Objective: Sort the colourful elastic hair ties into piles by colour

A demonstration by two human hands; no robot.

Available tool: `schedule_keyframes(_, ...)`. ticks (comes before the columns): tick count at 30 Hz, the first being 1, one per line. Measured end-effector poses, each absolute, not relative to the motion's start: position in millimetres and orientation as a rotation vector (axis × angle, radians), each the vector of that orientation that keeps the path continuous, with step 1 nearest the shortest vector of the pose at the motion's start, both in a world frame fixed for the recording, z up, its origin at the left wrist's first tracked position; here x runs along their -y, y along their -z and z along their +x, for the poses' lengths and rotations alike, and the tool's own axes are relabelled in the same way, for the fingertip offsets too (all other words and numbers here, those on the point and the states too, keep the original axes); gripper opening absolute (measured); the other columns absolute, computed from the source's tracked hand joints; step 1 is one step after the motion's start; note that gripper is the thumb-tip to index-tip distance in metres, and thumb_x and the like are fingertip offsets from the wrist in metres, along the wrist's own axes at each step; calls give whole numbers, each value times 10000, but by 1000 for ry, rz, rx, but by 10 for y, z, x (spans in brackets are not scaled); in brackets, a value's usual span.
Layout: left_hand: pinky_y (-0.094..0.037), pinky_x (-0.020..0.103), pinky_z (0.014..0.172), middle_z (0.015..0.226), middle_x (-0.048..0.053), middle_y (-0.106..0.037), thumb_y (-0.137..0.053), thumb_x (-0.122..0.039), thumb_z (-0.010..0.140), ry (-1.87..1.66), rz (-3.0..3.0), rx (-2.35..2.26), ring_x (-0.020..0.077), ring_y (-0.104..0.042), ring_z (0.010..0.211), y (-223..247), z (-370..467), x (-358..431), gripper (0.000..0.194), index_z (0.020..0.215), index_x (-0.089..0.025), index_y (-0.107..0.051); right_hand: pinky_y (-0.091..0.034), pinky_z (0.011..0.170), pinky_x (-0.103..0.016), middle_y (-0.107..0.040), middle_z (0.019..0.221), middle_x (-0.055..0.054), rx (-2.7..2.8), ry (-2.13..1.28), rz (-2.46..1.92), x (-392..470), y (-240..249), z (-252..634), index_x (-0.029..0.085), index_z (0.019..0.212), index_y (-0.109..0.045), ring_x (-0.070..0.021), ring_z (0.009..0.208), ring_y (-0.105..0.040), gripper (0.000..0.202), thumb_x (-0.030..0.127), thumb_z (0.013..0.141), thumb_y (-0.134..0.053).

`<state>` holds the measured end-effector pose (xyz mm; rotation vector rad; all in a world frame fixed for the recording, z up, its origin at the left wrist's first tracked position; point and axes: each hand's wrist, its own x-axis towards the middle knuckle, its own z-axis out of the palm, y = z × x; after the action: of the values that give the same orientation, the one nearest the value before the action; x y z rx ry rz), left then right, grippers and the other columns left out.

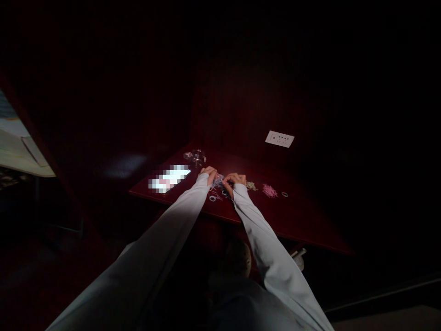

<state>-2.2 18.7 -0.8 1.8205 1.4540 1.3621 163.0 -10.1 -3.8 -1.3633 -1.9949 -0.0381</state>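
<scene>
Both my arms, in pale long sleeves, reach out to a dark red table (296,220). My left hand (208,174) and my right hand (234,180) sit close together, fingers curled over a small cluster of pale thin pieces (218,183) between them. Whether either hand grips a piece is too small and dark to tell. A few small pale rings (213,198) lie just in front of the hands.
A lit phone screen (169,178) lies left of the hands. A clear glass object (197,157) stands behind them. A pink pile (269,190), a yellowish bit (251,185) and a small ring (284,194) lie to the right. A white wall socket (279,139) is behind.
</scene>
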Motion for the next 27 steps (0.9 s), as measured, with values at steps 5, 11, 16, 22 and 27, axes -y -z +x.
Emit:
schedule_keyframes(5,-353,445,1110,1103,6,-747,-529,-302,999,-1178,1966,-1518,238,-551,1147,21,33,-90,382,653,-220,-672,-382,974,-406,-728,1082,-43,1922,23,-1362,62,57,1636,285,910,-765,-256,1078,-519,212,403,1002,-614)
schedule_keyframes(11,-334,432,1082,1103,-6,-757,-583,-284,985,-1121,2037,-1510,238,-533,1171,-15,44,-58,448,548,-188,-612,-388,993,-403,-730,1071,-49,1887,4,-1387,44,69,1631,271,902,-770,-256,1088,-523,184,378,978,-642)
schedule_keyframes(16,-351,449,1072,1091,4,-745,-533,-309,1028,-1242,1991,-1558,232,-539,1142,-36,39,-48,390,689,-225,-705,-388,984,-393,-725,1044,-56,1824,-12,-1412,43,78,1635,269,997,-763,-263,1084,-523,205,411,982,-616)
schedule_keyframes(22,-364,440,1052,1081,14,-730,-541,-300,1028,-1291,1970,-1604,232,-530,1129,-27,46,-68,338,760,-240,-739,-366,982,-399,-726,1109,-52,1890,-10,-1395,87,49,1626,311,1094,-784,-266,1097,-514,284,465,1022,-555)
schedule_keyframes(27,-333,426,1060,1077,-2,-727,-602,-323,1002,-1269,2048,-1554,221,-523,1125,-3,50,-67,301,749,-243,-745,-348,970,-400,-722,1096,-59,1915,-4,-1446,101,19,1611,294,971,-802,-269,1093,-495,311,486,1023,-564)
